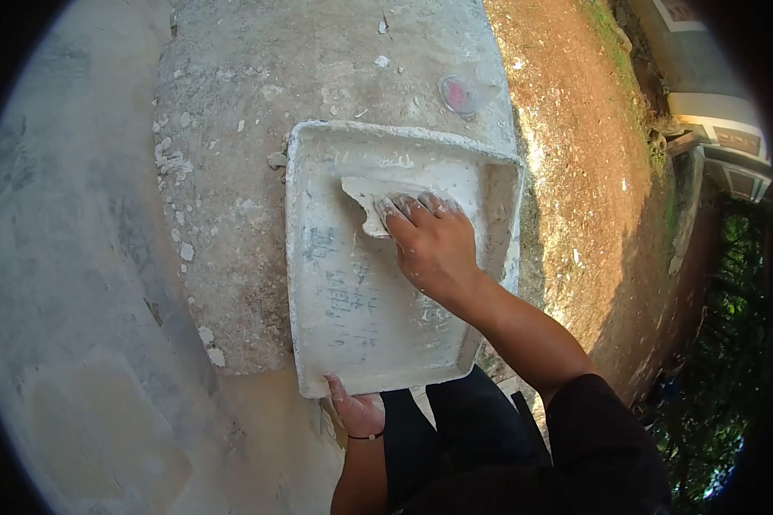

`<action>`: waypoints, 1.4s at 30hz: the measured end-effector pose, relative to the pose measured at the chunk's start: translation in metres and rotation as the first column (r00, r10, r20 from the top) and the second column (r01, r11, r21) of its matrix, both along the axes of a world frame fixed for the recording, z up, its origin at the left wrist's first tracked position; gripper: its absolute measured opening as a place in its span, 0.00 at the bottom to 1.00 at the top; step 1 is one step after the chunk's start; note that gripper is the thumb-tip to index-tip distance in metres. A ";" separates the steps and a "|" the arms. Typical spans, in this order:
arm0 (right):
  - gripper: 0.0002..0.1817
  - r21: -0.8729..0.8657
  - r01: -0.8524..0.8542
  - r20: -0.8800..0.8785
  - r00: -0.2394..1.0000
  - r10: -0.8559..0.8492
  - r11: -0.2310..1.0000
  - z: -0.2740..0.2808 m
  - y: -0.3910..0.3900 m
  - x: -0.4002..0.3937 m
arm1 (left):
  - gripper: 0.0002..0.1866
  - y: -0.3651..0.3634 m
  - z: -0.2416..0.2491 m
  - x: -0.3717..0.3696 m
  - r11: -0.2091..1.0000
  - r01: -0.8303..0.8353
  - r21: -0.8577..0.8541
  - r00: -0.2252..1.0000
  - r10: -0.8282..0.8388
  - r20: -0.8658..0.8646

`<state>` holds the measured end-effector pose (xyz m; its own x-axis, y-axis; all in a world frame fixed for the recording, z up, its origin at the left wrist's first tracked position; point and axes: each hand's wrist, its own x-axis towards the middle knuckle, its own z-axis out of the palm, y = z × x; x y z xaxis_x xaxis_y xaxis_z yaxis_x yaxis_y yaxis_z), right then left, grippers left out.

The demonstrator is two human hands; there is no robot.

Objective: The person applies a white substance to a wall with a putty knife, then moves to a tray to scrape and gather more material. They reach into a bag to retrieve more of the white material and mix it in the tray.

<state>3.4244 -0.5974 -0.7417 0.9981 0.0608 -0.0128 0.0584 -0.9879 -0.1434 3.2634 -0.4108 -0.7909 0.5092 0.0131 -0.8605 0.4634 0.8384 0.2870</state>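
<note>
My left hand (361, 414) grips the near edge of a shallow plaster-smeared tray (335, 343), its thumb up at the rim and its other fingers hidden underneath. Inside the far half of the tray, my right hand (434, 236) is closed over a flat white plaster-coated piece (365, 190) with an irregular left edge. White plaster covers the fingertips of that hand. Wet white plaster lies around the piece, while bluish-grey smudged marks show on the tray bottom nearer to me.
Beyond the tray runs a grey concrete strip (223, 154) spattered with dried plaster, bearing a round lid-like disc (459, 94) with a pink centre. A smooth grey plastered surface (69, 257) stretches along the left. Sunlit brown dirt ground (575, 154) lies to the right, with a building (721, 120) farther off.
</note>
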 end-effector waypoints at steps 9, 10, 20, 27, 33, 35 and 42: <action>0.13 -0.046 -0.029 -0.001 1.000 0.029 0.999 -0.015 -0.005 0.008 | 0.25 0.025 0.026 0.007 0.512 0.324 0.796 0.939 -0.279 -0.203; 0.13 -0.036 -0.052 -0.015 0.999 0.052 0.998 -0.013 -0.005 0.007 | 0.24 0.029 0.031 0.025 0.254 0.244 0.936 0.868 -0.488 -0.094; 0.11 0.019 -0.025 0.002 1.000 0.025 0.999 -0.015 -0.002 0.035 | 0.20 -0.028 0.063 0.253 0.098 -0.244 0.965 0.073 -0.990 0.119; 0.07 0.023 -0.085 -0.009 0.996 0.086 0.996 -0.003 -0.005 0.008 | 0.28 -0.037 0.058 0.273 0.058 -0.310 0.949 -0.130 -0.991 0.018; 0.08 0.032 -0.118 0.045 0.992 0.117 0.992 -0.015 0.005 0.030 | 0.29 -0.044 0.062 0.273 0.062 -0.325 0.944 -0.186 -0.983 0.001; 0.09 0.023 -0.143 0.022 0.990 0.143 0.989 -0.018 0.004 0.031 | 0.29 -0.044 0.063 0.273 0.060 -0.323 0.944 -0.202 -0.979 -0.007; 0.09 -0.043 -0.328 -0.141 0.937 0.319 0.944 0.007 -0.024 0.015 | 0.30 -0.032 0.057 0.267 0.071 -0.302 0.951 -0.133 -0.991 0.032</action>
